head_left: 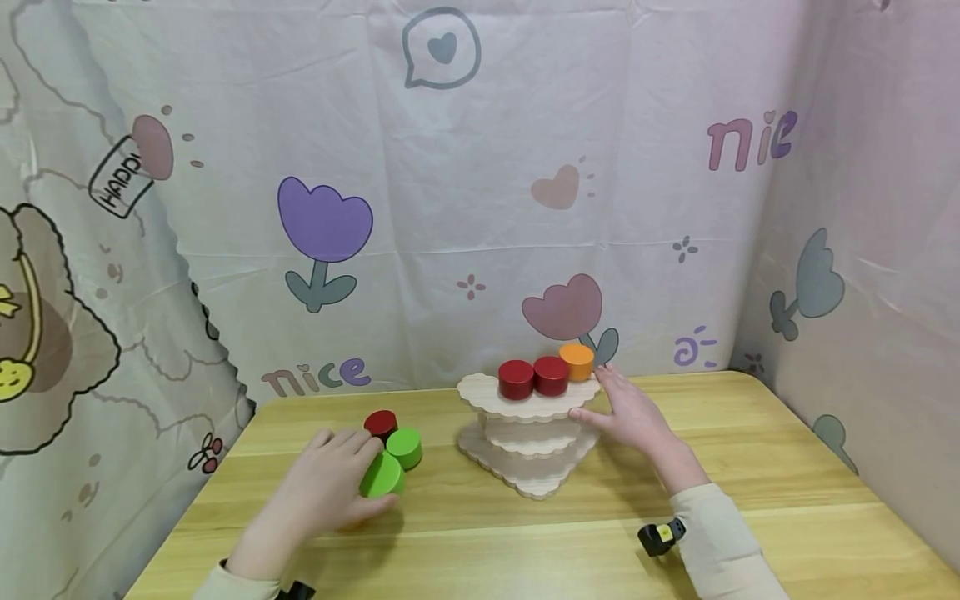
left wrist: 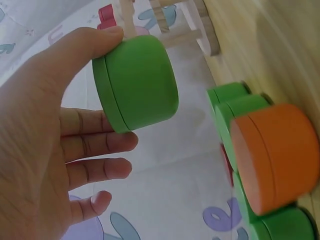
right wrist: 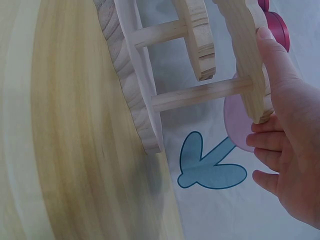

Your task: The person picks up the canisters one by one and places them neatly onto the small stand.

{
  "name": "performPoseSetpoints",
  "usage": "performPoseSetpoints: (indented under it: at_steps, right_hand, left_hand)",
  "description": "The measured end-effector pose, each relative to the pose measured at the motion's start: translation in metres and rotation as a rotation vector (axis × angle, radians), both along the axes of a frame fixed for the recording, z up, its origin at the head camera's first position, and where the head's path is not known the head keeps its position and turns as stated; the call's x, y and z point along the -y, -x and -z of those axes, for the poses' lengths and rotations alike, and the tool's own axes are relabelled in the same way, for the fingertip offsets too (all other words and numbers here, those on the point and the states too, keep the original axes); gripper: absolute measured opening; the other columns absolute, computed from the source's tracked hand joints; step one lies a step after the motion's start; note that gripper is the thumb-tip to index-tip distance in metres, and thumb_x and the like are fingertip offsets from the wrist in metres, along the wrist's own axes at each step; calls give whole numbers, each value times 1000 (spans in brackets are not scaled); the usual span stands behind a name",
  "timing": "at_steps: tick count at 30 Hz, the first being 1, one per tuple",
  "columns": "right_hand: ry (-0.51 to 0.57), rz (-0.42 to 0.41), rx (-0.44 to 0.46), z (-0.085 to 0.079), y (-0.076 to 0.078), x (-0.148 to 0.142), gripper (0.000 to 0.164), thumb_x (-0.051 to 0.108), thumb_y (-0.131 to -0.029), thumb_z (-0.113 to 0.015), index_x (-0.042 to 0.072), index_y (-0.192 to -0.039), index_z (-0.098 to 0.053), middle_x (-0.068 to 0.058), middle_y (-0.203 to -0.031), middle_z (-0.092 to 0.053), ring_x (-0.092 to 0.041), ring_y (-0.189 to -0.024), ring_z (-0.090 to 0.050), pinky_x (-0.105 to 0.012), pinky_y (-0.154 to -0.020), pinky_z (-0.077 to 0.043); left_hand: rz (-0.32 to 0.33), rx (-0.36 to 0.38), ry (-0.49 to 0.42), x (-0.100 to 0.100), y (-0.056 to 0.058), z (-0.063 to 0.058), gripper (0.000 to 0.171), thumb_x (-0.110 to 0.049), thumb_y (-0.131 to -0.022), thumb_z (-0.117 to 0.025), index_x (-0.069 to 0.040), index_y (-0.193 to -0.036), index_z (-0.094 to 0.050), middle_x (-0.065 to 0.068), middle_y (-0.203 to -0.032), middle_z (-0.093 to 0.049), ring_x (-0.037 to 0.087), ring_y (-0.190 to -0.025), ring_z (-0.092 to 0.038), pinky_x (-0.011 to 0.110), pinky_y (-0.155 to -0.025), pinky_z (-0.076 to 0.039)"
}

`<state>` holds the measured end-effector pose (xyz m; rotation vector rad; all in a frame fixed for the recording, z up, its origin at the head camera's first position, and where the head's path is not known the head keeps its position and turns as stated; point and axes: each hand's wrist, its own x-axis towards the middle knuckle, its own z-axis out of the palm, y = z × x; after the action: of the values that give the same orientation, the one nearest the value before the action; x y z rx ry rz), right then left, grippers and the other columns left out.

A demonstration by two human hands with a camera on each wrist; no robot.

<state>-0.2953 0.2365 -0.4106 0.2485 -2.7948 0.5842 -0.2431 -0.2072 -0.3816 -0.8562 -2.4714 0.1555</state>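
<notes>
My left hand (head_left: 322,483) holds a green round tub-shaped piece (left wrist: 140,82) between thumb and index finger, the other fingers loosely bent. A seam runs round it near one end. Just beyond stand another green piece (head_left: 405,448) and a dark red piece (head_left: 381,423). The left wrist view also shows an orange piece (left wrist: 280,155) among several green ones. My right hand (head_left: 637,421) grips the right corner of a tiered wooden stand (head_left: 480,398), thumb on the top shelf's rim, fingers round its end. Two red pieces (head_left: 516,380) and an orange piece (head_left: 577,362) sit on that shelf.
The stand has scalloped shelves joined by wooden posts (right wrist: 200,95). It stands on a wood-grain table (head_left: 480,550), whose back edge meets a patterned cloth (head_left: 450,208). More cloth hangs at both sides.
</notes>
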Motion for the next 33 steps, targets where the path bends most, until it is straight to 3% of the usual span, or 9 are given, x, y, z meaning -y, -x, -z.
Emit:
performPoseSetpoints:
  at_steps: [5,15,26,33]
  right_hand:
    - [1,3,7,0,0,-1,104,73,-80,-57,-2,-148,-33,-24,-156,-29,-44,-145,-27,-60,-113,-27]
    - [3,1,10,0,0,-2,105,74,-80,-57,-3,-148,-33,-25,-156,-29,-44,-144,-26,-61,-113,-27]
    - [7,3,4,0,1,-1,103,72,-80,-59,-2,-148,-33,-24,-156,-29,-44,-144,-27,-61,-113,-27]
    - [3,-1,6,0,1,-1,105,74,-80,-57,-3,-148,-34,-25,-155,-29,-45,-144,-27,-61,-113,-27]
  left_hand:
    - [41,-8,-3,-10,7,-1,58,-63,-67,-75,-17,-100,-62,-5,-89,-60,14,-87,-52,34,-75,-36]
    - [137,-51,-55,-29,14,-9,59,-58,-67,-78,-14,-104,-65,-1,-98,-67,16,-91,-58,34,-73,-41]
    - [132,-45,-67,-50,31,-22,55,-56,-74,-72,-14,-109,-65,1,-105,-67,21,-99,-62,41,-82,-48]
    - [117,-30,-110,-67,44,-30,54,-54,-74,-72,-15,-110,-65,-2,-100,-63,17,-89,-56,35,-73,-44]
